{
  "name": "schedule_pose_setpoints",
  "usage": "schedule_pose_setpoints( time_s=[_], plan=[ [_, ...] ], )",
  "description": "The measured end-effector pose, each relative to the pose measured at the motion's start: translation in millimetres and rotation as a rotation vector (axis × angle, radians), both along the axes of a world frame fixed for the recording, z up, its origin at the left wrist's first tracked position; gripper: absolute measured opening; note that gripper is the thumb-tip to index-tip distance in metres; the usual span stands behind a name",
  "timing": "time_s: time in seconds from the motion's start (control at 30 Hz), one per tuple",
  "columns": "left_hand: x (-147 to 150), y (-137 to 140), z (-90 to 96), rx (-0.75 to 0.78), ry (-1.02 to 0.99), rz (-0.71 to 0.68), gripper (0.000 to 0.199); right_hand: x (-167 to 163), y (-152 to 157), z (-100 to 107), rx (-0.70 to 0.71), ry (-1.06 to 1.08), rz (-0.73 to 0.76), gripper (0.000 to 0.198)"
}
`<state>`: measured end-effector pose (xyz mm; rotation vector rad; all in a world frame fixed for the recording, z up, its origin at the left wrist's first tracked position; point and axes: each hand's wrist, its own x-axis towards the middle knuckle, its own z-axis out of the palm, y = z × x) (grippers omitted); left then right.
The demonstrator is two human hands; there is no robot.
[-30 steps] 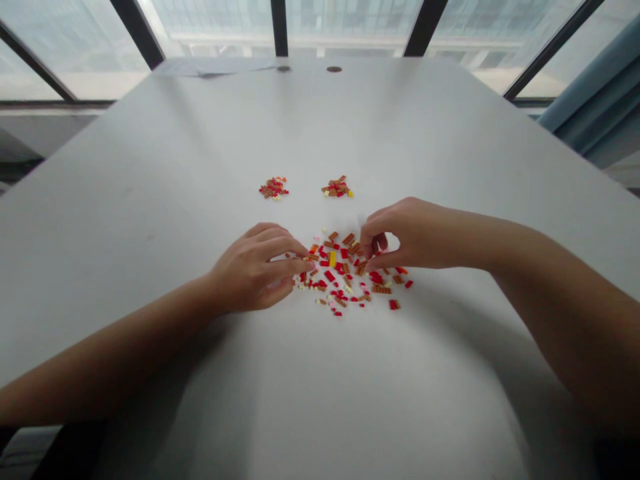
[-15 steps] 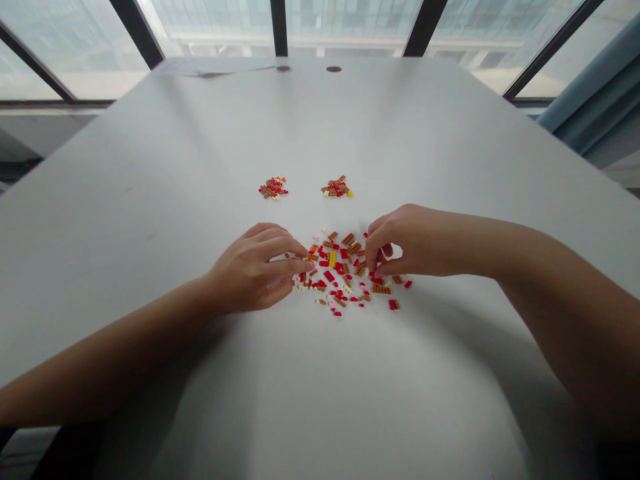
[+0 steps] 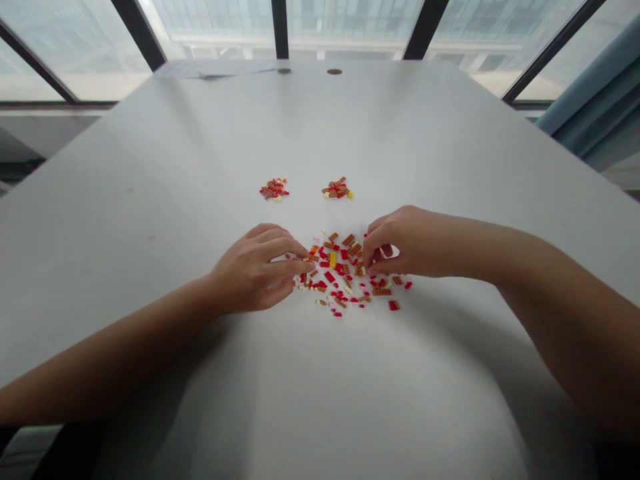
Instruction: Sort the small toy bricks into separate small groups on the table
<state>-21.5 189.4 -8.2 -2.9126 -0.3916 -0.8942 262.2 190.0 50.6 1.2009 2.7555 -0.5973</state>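
Small toy building bricks (image 3: 329, 277), red, brown, pink and cream, lie scattered in a loose spread, with a yellow brick (image 3: 333, 259) near the middle. At the left edge of the spread my left hand (image 3: 263, 265) is open, fingers stretched and apart, fingertips touching or just over some bricks. My right hand (image 3: 387, 243) bends down from the right with thumb and fingers brought together in a pinch at the spread's right side. Whatever lies between those fingertips is too small to make out. A brown brick (image 3: 382, 292) lies just below this hand.
Beyond the spread lie two small heaps of bricks, a left heap (image 3: 274, 189) and a right heap (image 3: 337, 189). The white table (image 3: 320, 387) reaches back to windows. Two round holes and a thin flat sheet (image 3: 215, 71) are near its far edge. A blue curtain (image 3: 595, 100) hangs at right.
My right hand has shifted slightly left, its pinched fingertips moving toward the middle of the spread and uncovering bricks on the right. My left hand has hardly moved.
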Motion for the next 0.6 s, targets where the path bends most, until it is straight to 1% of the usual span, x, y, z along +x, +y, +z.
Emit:
schedule_pose_setpoints(
  time_s=[0.1, 0.17, 0.27, 0.43, 0.53, 0.6],
  plan=[
    [-0.3, -0.1, -0.2, -0.005, 0.005, 0.006, 0.027, -3.5, -1.5, 5.7, -0.107, -0.081, -0.008, 0.021],
    [-0.3, -0.1, 0.0, -0.004, 0.004, 0.002, 0.027, -5.7, -2.5, 7.9, -0.128, -0.101, -0.016, 0.023],
    [0.0, -0.2, 0.4, 0.001, -0.001, -0.001, 0.026, -6.8, -3.3, 6.1, -0.121, -0.084, -0.018, 0.025],
    [0.0, -0.5, -0.2, -0.002, 0.002, 0.002, 0.027, -1.4, -1.0, 4.2, -0.065, -0.025, 0.018, 0.027],
    [-0.3, -0.7, -0.5, -0.002, 0.001, 0.003, 0.028, 7.4, 6.1, 6.5, 0.001, 0.023, -0.014, 0.019],
    [-0.6, -1.0, 0.3, 0.0, -0.006, 0.001, 0.028, 14.8, 14.1, 5.7, 0.083, 0.037, -0.061, 0.017]
  ],
)
